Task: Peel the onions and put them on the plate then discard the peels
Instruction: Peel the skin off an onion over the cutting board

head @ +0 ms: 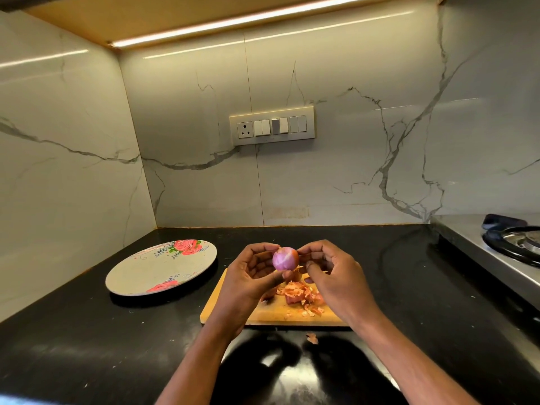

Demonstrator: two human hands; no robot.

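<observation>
A small pink-purple onion [284,258], mostly peeled, is held above the wooden cutting board [233,309]. My left hand [251,276] grips it between thumb and fingers. My right hand [327,273] touches its right side, where a strip of orange skin still clings. A heap of orange peels [301,293] lies on the board under my hands, with a reddish onion piece partly hidden among them. One loose peel [312,338] lies on the counter in front of the board. The round floral plate [140,276] sits to the left with nothing on it.
The black counter [87,331] runs into a marble-walled corner. A steel gas stove [514,244] stands at the right edge. A switch panel [271,125] is on the back wall.
</observation>
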